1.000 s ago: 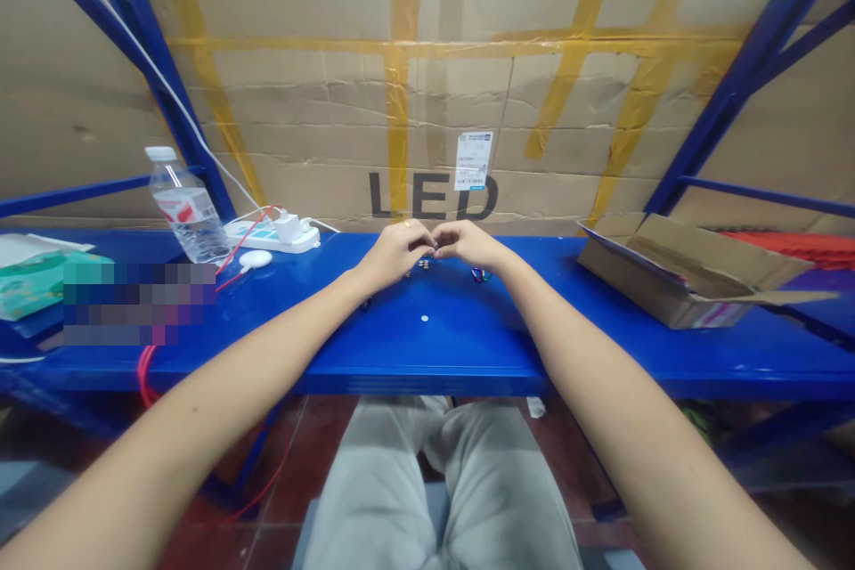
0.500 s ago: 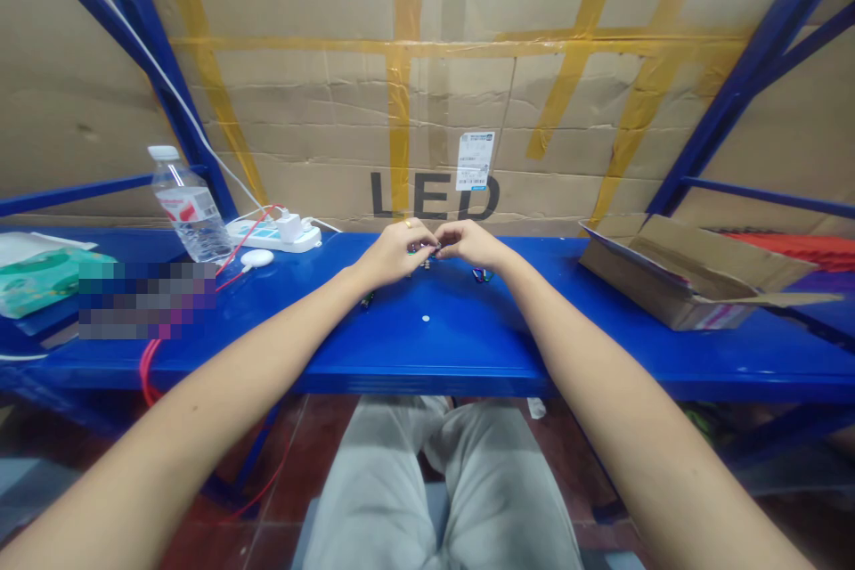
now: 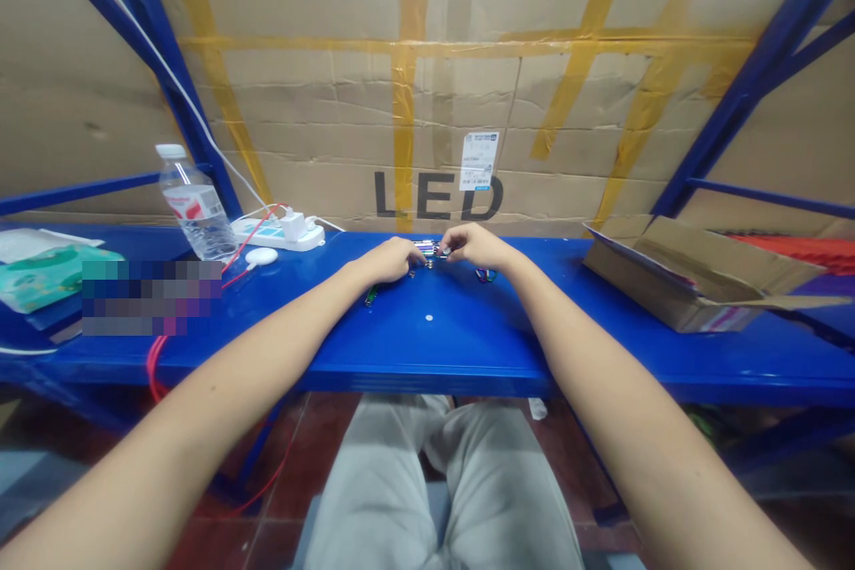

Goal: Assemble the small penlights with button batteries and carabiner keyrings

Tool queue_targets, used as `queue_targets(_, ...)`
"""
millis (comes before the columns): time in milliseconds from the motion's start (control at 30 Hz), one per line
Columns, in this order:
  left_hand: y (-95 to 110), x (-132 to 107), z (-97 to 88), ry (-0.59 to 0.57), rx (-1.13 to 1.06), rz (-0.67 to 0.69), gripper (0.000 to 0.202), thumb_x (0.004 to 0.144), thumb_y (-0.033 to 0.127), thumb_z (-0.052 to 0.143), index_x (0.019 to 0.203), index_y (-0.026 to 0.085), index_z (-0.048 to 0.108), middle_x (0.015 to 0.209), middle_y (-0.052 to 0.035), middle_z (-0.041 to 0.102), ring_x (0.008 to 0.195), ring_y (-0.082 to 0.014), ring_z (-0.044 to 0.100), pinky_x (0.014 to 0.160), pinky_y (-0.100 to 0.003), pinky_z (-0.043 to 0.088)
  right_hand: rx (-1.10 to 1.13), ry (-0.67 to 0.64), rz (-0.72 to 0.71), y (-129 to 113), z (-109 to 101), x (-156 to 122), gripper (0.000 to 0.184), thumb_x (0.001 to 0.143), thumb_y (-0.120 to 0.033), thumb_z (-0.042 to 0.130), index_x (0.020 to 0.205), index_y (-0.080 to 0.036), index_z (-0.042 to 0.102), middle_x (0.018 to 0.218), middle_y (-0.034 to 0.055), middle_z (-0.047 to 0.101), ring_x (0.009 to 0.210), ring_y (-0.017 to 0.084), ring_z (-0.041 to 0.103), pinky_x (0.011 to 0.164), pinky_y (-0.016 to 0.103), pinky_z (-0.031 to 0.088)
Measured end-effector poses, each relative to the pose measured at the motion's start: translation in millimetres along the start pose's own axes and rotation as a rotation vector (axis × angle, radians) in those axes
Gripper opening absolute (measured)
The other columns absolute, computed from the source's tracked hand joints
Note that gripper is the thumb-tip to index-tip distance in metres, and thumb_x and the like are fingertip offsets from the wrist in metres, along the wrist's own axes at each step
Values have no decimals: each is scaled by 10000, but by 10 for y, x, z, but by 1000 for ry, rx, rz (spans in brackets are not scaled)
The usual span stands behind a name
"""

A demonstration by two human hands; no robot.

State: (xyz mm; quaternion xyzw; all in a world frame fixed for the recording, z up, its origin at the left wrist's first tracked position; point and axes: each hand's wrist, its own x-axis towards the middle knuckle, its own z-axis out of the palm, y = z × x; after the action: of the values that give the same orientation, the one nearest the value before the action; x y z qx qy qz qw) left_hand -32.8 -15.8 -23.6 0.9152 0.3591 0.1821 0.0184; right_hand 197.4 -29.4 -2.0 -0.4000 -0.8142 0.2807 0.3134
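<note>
- Your two hands are above the far part of the blue tabletop [image 3: 481, 347], near each other but not touching.
- Your left hand [image 3: 393, 261] is bent downward, with the fingers partly curled; its fingertips are at the left end of the shiny pieces [image 3: 425, 247]. Whether it has hold of anything, I cannot tell.
- Your right hand [image 3: 476, 244] has the fingers curled and the thumb close to them, at the right end of the same pieces. A small pale glint shows at the fingertips, but I cannot tell if you grip something there.
- The shiny pieces lie between your two hands, in front of the cardboard [image 3: 321, 125]; they are too small to name exactly.
- Just on the near side of them are some gold bits [image 3: 429, 264].
- A coloured piece [image 3: 486, 276] lies on the tabletop, just below your right hand.
- A green piece [image 3: 370, 295] is beside your left forearm, and the arm may hide a part of it.
- A white spot [image 3: 428, 318] is seen between your forearms, nearer to you.
- On your left stand a bottle [image 3: 199, 221] and a power strip [image 3: 267, 234]; a white disc [image 3: 262, 257] is near them.
- On your right is an open carton [image 3: 658, 278], with its flaps spread.
- The cardboard behind the tabletop has yellow tape, a white label [image 3: 479, 158] and the letters "LED".
</note>
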Motion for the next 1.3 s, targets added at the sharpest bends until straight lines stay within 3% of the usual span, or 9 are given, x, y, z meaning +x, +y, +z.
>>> queue_targets(233, -50, 12, 10, 41, 25, -21, 364, 718, 17, 511, 856, 209, 788, 858, -68, 762, 761, -204, 685, 743, -282, 523, -8, 2, 14, -42, 12, -22, 169, 598, -79, 661, 741, -168, 666, 753, 10, 699, 745, 173, 623, 771, 317, 501)
queue_targets(333, -71, -4, -29, 52, 26, -29, 287, 782, 88, 549, 882, 212, 788, 890, -67, 769, 801, -208, 691, 777, -289, 524, -13, 5, 21, -44, 15, -20, 172, 593, -74, 677, 735, -170, 661, 749, 9, 698, 742, 172, 621, 777, 320, 501)
queue_targets(567, -57, 11, -96, -74, -90, 34, 239, 782, 100, 603, 871, 214, 793, 801, -30, 767, 766, -176, 703, 745, -256, 512, -5, -21, 34, -36, 34, -7, 172, 602, -68, 681, 738, -171, 668, 755, 5, 709, 754, 174, 631, 780, 315, 502)
queue_targets(767, -55, 5, -94, -83, -112, -101, 111, 726, 105, 674, 691, 194, 731, 717, -29, 742, 678, -171, 674, 614, -251, 475, 34, -55, 37, -32, 54, 2, 167, 604, -81, 690, 740, -176, 674, 772, 6, 725, 778, 184, 650, 791, 321, 508)
queue_targets(833, -31, -11, -100, -9, -146, -136, 81, 729, 119, 691, 693, 187, 714, 698, -25, 733, 650, -166, 659, 593, -256, 465, 38, -51, 33, -32, 54, 2, 170, 606, -84, 694, 745, -179, 677, 778, 8, 729, 783, 186, 654, 795, 324, 510)
queue_targets(1000, 198, -22, -125, 411, -207, -31, 35, 795, 179, 679, 775, 184, 708, 754, -19, 720, 688, -149, 628, 662, -272, 493, 77, -9, 28, -47, 52, -8, 190, 605, -81, 699, 766, -180, 682, 809, 22, 738, 808, 190, 663, 808, 322, 514)
queue_targets(1133, 411, -11, -131, 443, -205, 80, 51, 819, 156, 662, 792, 179, 700, 786, -23, 707, 721, -146, 626, 705, -280, 497, 100, -4, 3, -47, 73, 6, 165, 618, -121, 701, 772, -172, 669, 799, 16, 730, 799, 186, 655, 790, 312, 508)
queue_targets(1300, 455, -9, -127, 461, -155, 139, 81, 823, 120, 669, 783, 181, 702, 774, -20, 686, 740, -148, 627, 719, -285, 490, 135, -11, -30, -30, 107, 33, 171, 617, -171, 718, 779, -172, 663, 778, 6, 717, 808, 189, 652, 790, 310, 504)
